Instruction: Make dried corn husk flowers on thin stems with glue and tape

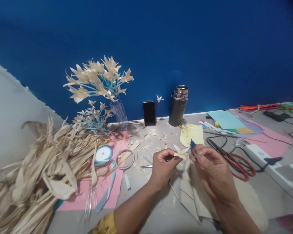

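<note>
The little husk flower (181,152) is thin and dry — a hard squeeze could tear a petal, and a slip of the blue tool (193,145) could poke a finger. That is only a guess from how close everything sits.

The left hand (164,164) is curled shut, pinching the flower at its base between thumb and fingers. The flower sits in the middle of the view, just above the counter (161,211), between both hands. The right hand (207,164) is closed around the blue tool, its tip pointing to 11 o'clock, right beside the petals.

At 3 o'clock lie red scissors (236,162). At 9 o'clock sits a big pile of dried husks (39,175) — with a tape roll (103,154) next to it. At 12 o'clock stand a phone (149,113) and a metal flask (178,106).
</note>
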{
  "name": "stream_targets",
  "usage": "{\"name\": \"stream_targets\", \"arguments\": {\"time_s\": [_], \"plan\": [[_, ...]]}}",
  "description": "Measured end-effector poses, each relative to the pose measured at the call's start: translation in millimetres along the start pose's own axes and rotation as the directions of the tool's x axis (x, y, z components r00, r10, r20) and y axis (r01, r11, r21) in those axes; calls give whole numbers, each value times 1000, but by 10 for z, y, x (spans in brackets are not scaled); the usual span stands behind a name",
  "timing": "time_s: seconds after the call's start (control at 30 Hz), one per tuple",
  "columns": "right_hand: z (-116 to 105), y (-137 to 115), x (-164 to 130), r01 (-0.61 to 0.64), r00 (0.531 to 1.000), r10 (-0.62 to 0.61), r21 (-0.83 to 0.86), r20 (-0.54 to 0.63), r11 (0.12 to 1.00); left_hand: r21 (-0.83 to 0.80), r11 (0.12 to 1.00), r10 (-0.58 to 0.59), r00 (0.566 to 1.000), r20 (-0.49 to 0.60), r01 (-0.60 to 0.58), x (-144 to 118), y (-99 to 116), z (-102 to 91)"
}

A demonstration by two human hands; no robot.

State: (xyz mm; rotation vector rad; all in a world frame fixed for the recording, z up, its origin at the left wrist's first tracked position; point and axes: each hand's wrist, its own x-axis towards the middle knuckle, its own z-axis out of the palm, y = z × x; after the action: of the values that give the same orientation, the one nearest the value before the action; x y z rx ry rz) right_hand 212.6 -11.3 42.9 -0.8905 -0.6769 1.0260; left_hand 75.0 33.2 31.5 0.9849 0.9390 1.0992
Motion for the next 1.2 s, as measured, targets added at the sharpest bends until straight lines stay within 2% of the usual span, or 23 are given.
{"name": "stream_targets", "arguments": {"time_s": [0.2,0.43,0.53,0.63,0.93,1.03,1.2], "plan": [[32,78,-71,76,997,-76,-13,2,997,-59,996,-65,998,-1,64,2,-57,7],[19,196,-103,220,976,-217,-169,34,961,-135,977,-164,986,0,163,-24,-75,19],[-9,182,-97,218,976,-218,-135,15,967,-131,977,-171,985,9,170,-31,-55,26],[-36,160,-81,192,981,-193,-101,5,976,-114,981,-153,986,64,159,-47,-15,37],[-82,206,-44,143,988,-134,-147,72,979,-142,962,-214,967,136,233,-85,24,59],[-88,184,-28,158,986,-149,-151,74,976,-133,963,-218,969,119,233,-88,9,57],[-105,121,-84,206,978,-200,-160,52,965,-135,973,-187,982,24,188,-77,23,59]]}}
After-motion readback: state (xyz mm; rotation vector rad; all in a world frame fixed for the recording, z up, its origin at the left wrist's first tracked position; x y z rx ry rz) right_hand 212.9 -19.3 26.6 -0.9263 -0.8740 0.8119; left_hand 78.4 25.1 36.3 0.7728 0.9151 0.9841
